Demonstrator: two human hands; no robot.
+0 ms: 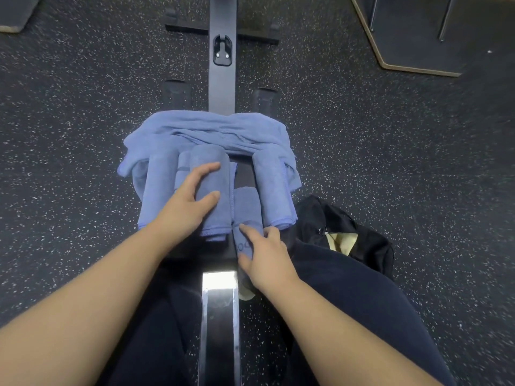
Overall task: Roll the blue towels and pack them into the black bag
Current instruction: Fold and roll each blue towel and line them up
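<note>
1. Blue towels sit on a black bench seat: a loose heap at the far end, with rolled ones nearer.
2. Left hand grasps the middle roll, fingers curled over its top; another roll lies just left of it.
3. Right hand rests on a small roll, fingers bent round its near end.
4. Far-right roll lies untouched.
5. Black bag sits on the speckled floor, right of the bench.
</note>
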